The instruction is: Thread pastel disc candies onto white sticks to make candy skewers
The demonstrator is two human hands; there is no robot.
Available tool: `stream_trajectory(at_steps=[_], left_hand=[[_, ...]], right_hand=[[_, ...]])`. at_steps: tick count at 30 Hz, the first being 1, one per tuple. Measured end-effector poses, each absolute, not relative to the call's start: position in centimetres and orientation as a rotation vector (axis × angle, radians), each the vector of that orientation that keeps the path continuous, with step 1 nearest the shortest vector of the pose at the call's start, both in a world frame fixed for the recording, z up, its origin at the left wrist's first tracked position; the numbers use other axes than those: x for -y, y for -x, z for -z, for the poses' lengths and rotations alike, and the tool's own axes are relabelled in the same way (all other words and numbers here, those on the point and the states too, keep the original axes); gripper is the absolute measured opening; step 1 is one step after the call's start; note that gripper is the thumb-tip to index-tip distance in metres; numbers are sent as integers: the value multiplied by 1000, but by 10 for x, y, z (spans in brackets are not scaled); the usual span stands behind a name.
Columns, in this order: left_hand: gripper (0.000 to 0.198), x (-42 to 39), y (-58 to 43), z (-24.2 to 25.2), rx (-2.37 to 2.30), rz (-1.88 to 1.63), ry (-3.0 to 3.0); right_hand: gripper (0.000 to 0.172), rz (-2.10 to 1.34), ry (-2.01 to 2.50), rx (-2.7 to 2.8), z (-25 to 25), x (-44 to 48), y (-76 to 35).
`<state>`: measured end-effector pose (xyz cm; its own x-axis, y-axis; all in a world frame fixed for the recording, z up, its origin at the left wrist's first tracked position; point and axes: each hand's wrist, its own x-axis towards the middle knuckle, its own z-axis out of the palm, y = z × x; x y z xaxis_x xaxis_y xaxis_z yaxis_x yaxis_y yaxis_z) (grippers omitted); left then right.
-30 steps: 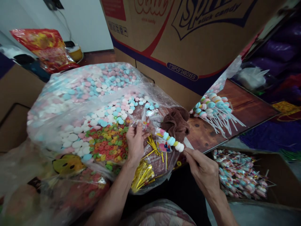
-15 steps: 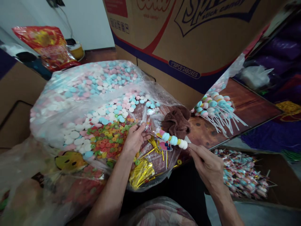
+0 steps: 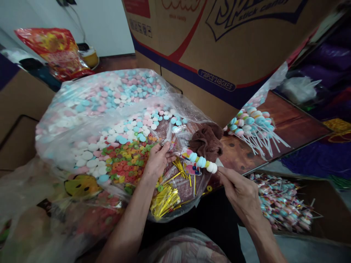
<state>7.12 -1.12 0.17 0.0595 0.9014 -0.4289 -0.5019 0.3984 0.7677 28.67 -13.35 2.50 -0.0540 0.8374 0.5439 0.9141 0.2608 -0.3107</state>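
Observation:
A skewer of blue, yellow and white candies (image 3: 202, 161) slants across the middle. My right hand (image 3: 238, 185) pinches it at its lower right end, beside the white candies. The skewer's upper left end lies at a clear printed wrapper (image 3: 192, 168). My left hand (image 3: 158, 159) is closed on the clear wrapper's edge, left of the candies. Below the hands lie gold twist ties (image 3: 165, 201). Ring candies (image 3: 128, 160) in green, orange and red are left of my left hand, with round pastel candies (image 3: 117, 128) behind them.
A large cardboard box (image 3: 186, 65) stands behind. A brown cloth (image 3: 206, 142) lies in front of it. Finished candy sticks (image 3: 253, 124) are piled on the table (image 3: 293, 117). An open carton (image 3: 326, 212) at the right holds many wrapped sticks. A red bag (image 3: 59, 54) is back left.
My right hand and the candy skewer have moved slightly left, toward the wrapper. My left hand has stayed nearly still.

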Motion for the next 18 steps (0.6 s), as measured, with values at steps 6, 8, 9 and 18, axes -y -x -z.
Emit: stream_trajectory(at_steps=[6, 8, 9, 18], left_hand=[[37, 11, -70, -3, -1016, -1103, -501], [36, 11, -70, -4, -1012, -1090, -480], [36, 11, -70, -4, -1013, -1086, -468], [43, 10, -69, -2, -985, -1062, -496]], right_hand=[[30, 395, 1654, 2045, -25, 131, -295], [30, 455, 1676, 2084, -27, 132, -296], [30, 478, 1679, 2100, -29, 132, -297], [34, 468, 1624, 2201, -34, 131, -299]])
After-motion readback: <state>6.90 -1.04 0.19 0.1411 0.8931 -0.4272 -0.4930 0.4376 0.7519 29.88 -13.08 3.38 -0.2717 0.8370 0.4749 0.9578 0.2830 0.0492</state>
